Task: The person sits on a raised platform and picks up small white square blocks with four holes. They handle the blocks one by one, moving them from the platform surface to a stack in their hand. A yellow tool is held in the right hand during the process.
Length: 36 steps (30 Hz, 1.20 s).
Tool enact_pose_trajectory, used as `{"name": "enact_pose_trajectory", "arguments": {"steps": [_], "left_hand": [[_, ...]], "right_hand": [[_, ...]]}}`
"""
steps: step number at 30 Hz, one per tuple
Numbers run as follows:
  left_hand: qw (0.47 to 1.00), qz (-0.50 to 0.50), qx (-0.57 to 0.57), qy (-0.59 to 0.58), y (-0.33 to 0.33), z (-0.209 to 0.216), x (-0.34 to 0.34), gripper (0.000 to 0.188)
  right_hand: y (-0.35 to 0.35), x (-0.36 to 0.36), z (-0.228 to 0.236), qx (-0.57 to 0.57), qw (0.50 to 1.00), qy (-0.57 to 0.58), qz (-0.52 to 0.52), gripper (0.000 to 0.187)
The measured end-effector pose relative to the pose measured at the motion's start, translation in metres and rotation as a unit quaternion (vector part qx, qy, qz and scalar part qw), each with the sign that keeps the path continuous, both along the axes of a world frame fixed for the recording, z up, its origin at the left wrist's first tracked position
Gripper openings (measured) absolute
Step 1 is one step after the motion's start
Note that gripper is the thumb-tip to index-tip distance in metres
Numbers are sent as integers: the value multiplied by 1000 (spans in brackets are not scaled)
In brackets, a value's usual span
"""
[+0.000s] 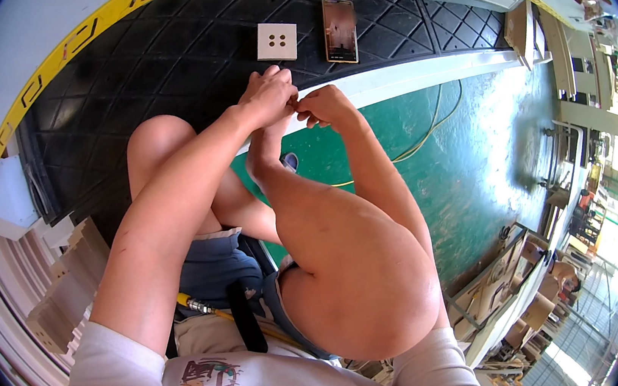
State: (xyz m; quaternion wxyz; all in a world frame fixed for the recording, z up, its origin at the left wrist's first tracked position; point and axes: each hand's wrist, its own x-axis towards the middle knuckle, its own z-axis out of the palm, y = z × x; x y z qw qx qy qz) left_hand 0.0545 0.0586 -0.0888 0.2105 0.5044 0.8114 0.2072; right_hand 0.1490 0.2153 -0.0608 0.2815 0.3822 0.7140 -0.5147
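My left hand (pixel 268 97) and my right hand (pixel 324 107) come together at the white edge of the black-matted surface. Their fingertips nearly meet, pinched around something small and dark that I cannot make out. Directly beneath them is the lower end of my raised leg (pixel 268 152), its foot mostly hidden behind my left hand. Just beyond my left hand lies a pale square block (pixel 288 41) with several round holes. A phone (pixel 340 31) with its screen lit rests to the right of the block.
Black quilted matting (pixel 178 48) spreads ahead, bordered by a yellow strip (pixel 82 40). Stacked pale boards (pixel 68 285) stand at left. A thin yellow hose (pixel 435 127) crosses the green floor (pixel 439 201). Another person (pixel 565 278) is at far right among racks and boards.
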Motion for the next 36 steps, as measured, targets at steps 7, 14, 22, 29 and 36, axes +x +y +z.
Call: {"name": "enact_pose_trajectory", "arguments": {"steps": [7,14,22,29,36], "left_hand": [[1000,5,0,11,-2,1,0,10],[1000,3,-7,17,3,-1,1,10],[1000,0,-9,-2,-1,0,-2,12],[1000,-4,-18,-8,1,4,-2,14],[999,-5,-35,-12,2,8,0,15]], "right_hand": [[-5,2,-7,38,998,50,26,24],[-10,18,-31,264,926,220,154,23],[-7,11,-5,84,979,146,112,22],[-2,13,-8,71,979,157,113,23],[-4,21,-27,179,943,245,134,24]]}}
